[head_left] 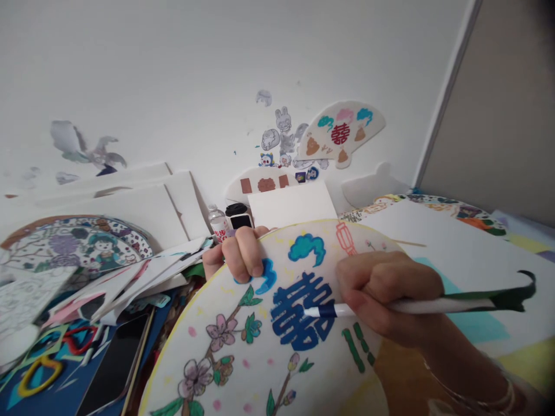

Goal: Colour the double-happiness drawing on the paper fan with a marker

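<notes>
My left hand (240,254) gripped the round painted board (243,341) by its edge — my right hand (385,294) held a pen (411,306) closed against the blue character (295,312).

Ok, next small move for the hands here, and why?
Probably draw one more short stroke on the blue double-happiness character with the pen in the right hand: its tip rests on the character's edge. The left hand grips the rim of the round painted panel, which should keep it steady.
</notes>
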The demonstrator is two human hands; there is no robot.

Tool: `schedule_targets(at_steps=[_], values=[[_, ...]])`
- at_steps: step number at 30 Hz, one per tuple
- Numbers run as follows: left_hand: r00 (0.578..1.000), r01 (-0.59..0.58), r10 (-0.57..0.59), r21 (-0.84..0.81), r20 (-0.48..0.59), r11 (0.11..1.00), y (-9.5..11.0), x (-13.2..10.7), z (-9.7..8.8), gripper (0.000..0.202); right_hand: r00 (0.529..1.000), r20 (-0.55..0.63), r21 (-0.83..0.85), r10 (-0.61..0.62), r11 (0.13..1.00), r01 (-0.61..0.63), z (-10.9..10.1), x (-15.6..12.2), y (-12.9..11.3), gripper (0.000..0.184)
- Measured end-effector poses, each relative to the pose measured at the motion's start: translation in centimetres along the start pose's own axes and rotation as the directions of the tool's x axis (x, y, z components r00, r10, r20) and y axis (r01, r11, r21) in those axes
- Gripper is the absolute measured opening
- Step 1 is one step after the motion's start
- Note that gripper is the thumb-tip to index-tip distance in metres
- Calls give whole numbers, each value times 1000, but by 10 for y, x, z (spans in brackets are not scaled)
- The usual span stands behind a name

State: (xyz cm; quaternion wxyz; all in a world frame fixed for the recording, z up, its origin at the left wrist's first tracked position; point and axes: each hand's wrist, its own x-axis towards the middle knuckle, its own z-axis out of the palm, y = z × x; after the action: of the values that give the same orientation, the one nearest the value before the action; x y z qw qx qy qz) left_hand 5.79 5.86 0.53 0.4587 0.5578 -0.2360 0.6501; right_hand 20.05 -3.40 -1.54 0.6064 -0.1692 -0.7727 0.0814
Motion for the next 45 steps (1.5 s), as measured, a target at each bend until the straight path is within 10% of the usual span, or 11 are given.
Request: schedule_targets(at_steps=[11, 45], values=[[956, -61, 101, -150, 275, 987, -3, 7, -4, 50, 1000, 12, -2, -7, 1000, 7, 1, 0, 0, 37], [975, -22, 79, -262, 209, 965, -6, -4, -3, 49, 999, -30, -18, -18, 1000, 17, -1, 4, 0, 38]])
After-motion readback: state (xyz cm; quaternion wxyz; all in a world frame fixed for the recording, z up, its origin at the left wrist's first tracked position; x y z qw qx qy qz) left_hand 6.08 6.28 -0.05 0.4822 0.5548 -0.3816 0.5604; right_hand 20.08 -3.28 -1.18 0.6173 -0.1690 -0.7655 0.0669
